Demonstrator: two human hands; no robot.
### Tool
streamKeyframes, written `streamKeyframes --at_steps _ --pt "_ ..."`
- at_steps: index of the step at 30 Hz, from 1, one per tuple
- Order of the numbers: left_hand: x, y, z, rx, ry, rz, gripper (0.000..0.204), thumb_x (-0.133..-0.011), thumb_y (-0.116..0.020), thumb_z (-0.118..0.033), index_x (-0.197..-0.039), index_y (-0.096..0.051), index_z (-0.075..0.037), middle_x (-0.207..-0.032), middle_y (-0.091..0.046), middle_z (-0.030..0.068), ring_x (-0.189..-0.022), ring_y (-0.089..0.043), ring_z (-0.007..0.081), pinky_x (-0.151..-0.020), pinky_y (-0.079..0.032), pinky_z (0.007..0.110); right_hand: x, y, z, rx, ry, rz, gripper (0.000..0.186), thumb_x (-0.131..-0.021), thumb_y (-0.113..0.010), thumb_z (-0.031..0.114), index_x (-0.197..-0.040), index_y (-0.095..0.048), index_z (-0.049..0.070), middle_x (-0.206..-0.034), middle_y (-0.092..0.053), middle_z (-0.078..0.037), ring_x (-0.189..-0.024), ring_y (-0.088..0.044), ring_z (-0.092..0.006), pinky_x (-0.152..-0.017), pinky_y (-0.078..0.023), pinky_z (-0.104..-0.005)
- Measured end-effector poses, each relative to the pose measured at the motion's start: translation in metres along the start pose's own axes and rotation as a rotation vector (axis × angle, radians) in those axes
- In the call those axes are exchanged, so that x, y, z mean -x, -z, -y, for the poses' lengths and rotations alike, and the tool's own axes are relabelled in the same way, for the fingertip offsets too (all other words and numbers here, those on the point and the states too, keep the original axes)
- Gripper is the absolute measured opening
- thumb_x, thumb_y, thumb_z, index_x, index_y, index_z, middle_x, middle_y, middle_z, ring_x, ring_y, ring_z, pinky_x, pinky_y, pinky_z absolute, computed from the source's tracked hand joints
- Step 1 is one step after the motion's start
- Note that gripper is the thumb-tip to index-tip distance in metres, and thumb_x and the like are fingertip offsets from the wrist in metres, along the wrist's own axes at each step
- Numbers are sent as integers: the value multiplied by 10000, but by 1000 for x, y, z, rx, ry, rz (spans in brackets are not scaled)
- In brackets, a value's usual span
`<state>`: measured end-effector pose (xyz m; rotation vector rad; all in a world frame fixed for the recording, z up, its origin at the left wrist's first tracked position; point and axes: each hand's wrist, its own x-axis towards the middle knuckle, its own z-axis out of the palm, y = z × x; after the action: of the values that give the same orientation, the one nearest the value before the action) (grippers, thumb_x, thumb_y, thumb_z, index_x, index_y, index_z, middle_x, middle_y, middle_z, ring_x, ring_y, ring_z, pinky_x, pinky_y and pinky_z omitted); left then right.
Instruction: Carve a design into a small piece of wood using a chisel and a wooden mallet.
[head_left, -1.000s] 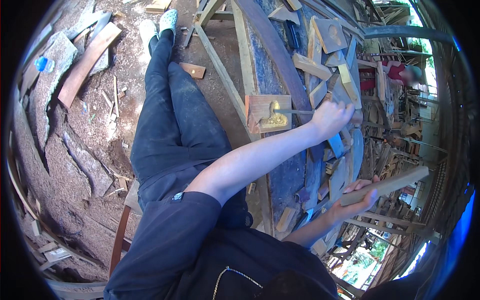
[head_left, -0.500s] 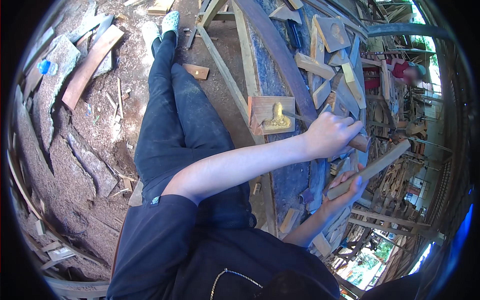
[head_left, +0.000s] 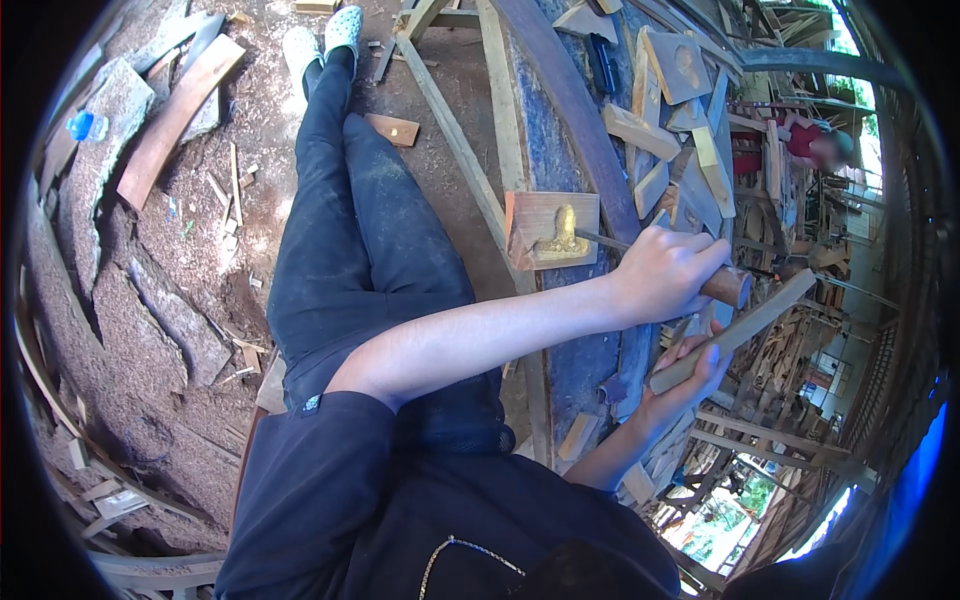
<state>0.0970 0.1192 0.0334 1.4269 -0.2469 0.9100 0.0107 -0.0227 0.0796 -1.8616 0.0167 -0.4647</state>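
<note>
My left hand (head_left: 668, 272), at the end of an arm reaching across from the left, is closed around a chisel (head_left: 728, 287) with a wooden handle. Its thin metal blade (head_left: 603, 240) meets a carved, yellow-coloured hollow (head_left: 565, 234) in a reddish-brown wood block (head_left: 527, 228). The block sits at the near edge of the workbench (head_left: 565, 335). Just beyond the chisel's handle end, my right hand (head_left: 692, 368) grips a flat wooden bar (head_left: 745, 333), held at a slant. Bar and handle end lie close together; whether they touch is hard to tell.
Wood offcuts (head_left: 640, 132) and a block with a round hollow (head_left: 677, 66) crowd the bench's far side, near a dark blue object (head_left: 603, 64). Planks (head_left: 180, 120) and a blue-capped bottle (head_left: 86, 126) lie on the floor at left. Another person (head_left: 815, 145) is in the right background.
The wooden bar has shifted slightly left and up in the picture. More of the chisel's handle end shows now. The block appears a little further right as the whole view moves slightly.
</note>
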Motion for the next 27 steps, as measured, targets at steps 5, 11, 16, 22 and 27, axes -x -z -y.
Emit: streamKeyframes --at_steps 5,11,16,22,27 --pt "3 -1 0 -7 -30 -45 400 -624 -841 -151 -874 -542 -60 -741 -596 74 -672 -680 305 -553 -528 411 1 -4 0 -18 -16 25 598 -984 -638 372 -1379 -498 -54 -778 -498 -29 -524 -452 -75 -448 -377 -213" --pt "3 1 -1 -21 -28 -57 402 -630 -850 -174 -865 -545 -60 -743 -592 77 -667 -677 299 -551 -529 411 0 -1 0 -11 -25 18 600 -987 -632 380 -1380 -496 -53 -778 -495 -30 -506 -449 -83 -450 -372 -216" --pt "2 3 0 -16 -32 -77 392 -650 -848 -169 -871 -544 -56 -744 -593 81 -667 -677 303 -546 -528 412 0 2 -4 9 -22 -9 595 -988 -633 379 -1375 -498 -52 -772 -489 -27 -498 -444 -82 -447 -369 -215" --pt "3 5 4 -10 -28 -58 409 -636 -861 -155 -870 -542 -52 -753 -604 87 -671 -678 315 -547 -530 416 -5 -3 12 76 -3 6 628 -978 -647 410 -1375 -491 -52 -813 -500 -29 -556 -470 -78 -447 -350 -200" --pt "2 8 8 -35 -13 -19 501 -585 -897 -175 -947 -573 -53 -795 -637 83 -724 -712 315 -575 -557 431 -28 24 47 -49 280 -108 674 -970 -640 458 -1382 -478 -50 -855 -509 -47 -614 -502 -108 -502 -417 -231"
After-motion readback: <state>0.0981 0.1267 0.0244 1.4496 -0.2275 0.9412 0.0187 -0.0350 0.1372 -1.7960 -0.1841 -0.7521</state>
